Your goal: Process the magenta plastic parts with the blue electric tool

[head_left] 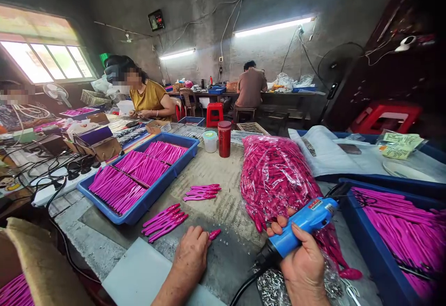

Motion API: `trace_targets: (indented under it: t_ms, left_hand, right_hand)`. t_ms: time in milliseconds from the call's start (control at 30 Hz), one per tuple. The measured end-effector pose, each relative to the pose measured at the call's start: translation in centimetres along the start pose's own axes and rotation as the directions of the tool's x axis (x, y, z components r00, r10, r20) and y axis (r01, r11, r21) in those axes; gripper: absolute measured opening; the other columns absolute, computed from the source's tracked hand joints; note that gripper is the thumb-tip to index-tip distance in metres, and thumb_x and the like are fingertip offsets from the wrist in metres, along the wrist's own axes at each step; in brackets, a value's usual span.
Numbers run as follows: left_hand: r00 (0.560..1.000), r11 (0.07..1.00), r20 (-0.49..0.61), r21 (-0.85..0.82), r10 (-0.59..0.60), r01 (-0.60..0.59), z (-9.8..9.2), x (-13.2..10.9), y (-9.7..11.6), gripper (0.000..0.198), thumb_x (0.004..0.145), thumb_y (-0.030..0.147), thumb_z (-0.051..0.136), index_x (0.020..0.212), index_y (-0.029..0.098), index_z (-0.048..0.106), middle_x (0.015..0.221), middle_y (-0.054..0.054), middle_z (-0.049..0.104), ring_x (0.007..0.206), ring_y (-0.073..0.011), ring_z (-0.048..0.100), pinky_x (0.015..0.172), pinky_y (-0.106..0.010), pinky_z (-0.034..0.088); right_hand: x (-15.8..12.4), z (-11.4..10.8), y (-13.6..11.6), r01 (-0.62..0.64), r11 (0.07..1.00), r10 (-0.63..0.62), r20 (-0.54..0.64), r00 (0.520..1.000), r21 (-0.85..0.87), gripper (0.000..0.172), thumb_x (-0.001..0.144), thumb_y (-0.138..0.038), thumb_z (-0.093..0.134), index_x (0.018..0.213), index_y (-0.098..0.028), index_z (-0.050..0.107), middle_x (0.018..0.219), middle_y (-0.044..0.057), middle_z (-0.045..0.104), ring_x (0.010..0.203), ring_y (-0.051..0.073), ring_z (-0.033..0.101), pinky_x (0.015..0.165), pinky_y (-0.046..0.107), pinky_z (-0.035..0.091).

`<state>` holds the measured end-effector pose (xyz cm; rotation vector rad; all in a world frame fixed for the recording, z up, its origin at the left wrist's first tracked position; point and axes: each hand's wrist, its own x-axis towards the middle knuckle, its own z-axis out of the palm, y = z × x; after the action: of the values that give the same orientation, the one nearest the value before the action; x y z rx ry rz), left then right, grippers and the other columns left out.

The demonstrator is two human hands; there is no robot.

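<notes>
My left hand [191,252] is closed on the table, its curled fingers over a small magenta plastic piece [215,234] whose pointed end sticks out to the right. The rest of that piece is hidden under the fingers. My right hand [302,262] is wrapped round a blue electric screwdriver [302,227], held tilted above the table with its black cable end low. To the left of my left hand lies a small row of magenta sticks [165,222], with a second group of magenta sticks [202,192] behind it. Tiny metal rings [240,239] are scattered between my hands.
A blue tray [121,220] of magenta sticks stands left, another blue tray [362,241] right. A clear bag of magenta parts [275,171] bulges beside the screwdriver. Behind are a red jar [225,141] and a white tub [210,142]. Small metal parts [273,287] lie bagged near my right wrist. Co-workers sit beyond.
</notes>
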<state>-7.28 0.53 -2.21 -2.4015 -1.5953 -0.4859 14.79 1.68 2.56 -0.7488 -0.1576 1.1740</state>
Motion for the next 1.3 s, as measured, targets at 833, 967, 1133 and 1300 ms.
trace_targets:
  t_ms: [833,967,1133,1300]
  left_hand:
    - [0.949,0.881,0.196,-0.362,-0.246,0.303,-1.4,1.2,-0.5,0.024,0.082,0.03,0.042,0.068,0.021,0.06,0.071,-0.002,0.059,0.068,-0.0156,0.056,0.063,-0.025,0.043]
    - [0.909,0.723,0.259,-0.551,-0.326,0.416,-2.3,2.0,-1.1,0.027,0.076,0.04,0.045,0.066,0.02,0.06,0.065,-0.002,0.056,0.063,-0.0155,0.053,0.061,-0.026,0.042]
    - [0.802,0.388,0.459,-0.708,-0.382,0.59,-3.9,3.0,-1.1,0.044,0.062,0.06,0.055,0.07,0.017,0.059,0.054,0.003,0.049,0.053,-0.0125,0.046,0.051,-0.024,0.035]
    - [0.722,0.126,0.602,-0.732,-0.34,0.67,-4.5,3.1,-0.7,0.061,0.051,0.066,0.062,0.084,0.014,0.059,0.046,0.006,0.047,0.044,-0.0089,0.041,0.046,-0.021,0.03]
  right_hand:
    - [0.4,-0.4,0.4,0.003,1.0,-0.004,0.034,0.999,0.029,0.055,0.047,-0.031,0.073,0.097,-0.023,0.051,0.065,-0.002,0.051,0.051,0.015,0.047,0.045,0.028,0.043]
    - [0.5,-0.4,0.6,0.014,0.999,-0.016,0.057,0.998,0.041,0.059,0.048,-0.031,0.073,0.102,-0.022,0.051,0.065,-0.002,0.051,0.051,0.016,0.049,0.044,0.028,0.042]
    - [0.5,-0.2,0.7,0.027,0.998,-0.031,0.068,0.997,0.053,0.06,0.048,-0.031,0.073,0.103,-0.021,0.05,0.064,-0.002,0.051,0.05,0.017,0.049,0.043,0.028,0.042]
    - [0.3,0.0,0.6,0.023,0.998,-0.026,0.064,0.998,0.054,0.062,0.049,-0.033,0.073,0.105,-0.021,0.05,0.063,-0.002,0.051,0.052,0.019,0.052,0.043,0.029,0.042]
